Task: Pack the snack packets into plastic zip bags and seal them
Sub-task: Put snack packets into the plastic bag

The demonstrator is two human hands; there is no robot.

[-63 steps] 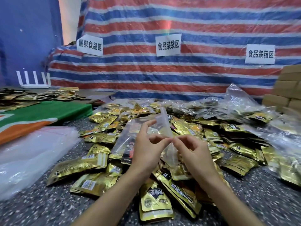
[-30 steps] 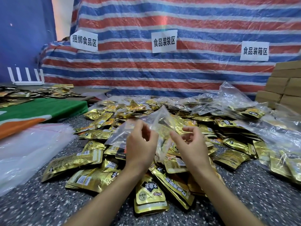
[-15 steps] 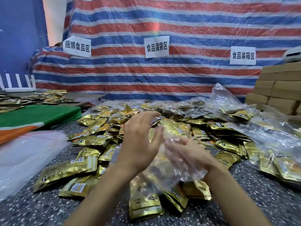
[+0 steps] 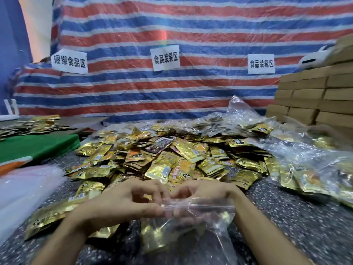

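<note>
The left hand and the right hand meet in a narrow, curled hold on the mouth of a clear zip bag. The left thumb and fingertips pinch the left end of the zip strip. The right hand's fingers fold over the same edge, some showing dimly through the film, so it cannot be told whether they sit inside the mouth or behind it. Below the grip, toward the person, the bag trails slack onto the speckled table. Gold glints through the film there, too blurred to say whether it is inside the bag or under it.

Just beyond the grip lies the loose heap of gold snack packets. Farther off to its right are filled clear bags and stacked cardboard boxes. Well to its left is a pile of cloudy plastic film.

The step in hand appears to be work on the bag's mouth. If the bag is empty, one hand must keep a lip raised while the other reaches past the grip for packets. If it is loaded, the pinch should travel along the strip with both tracks aligned and no film caught between them
</note>
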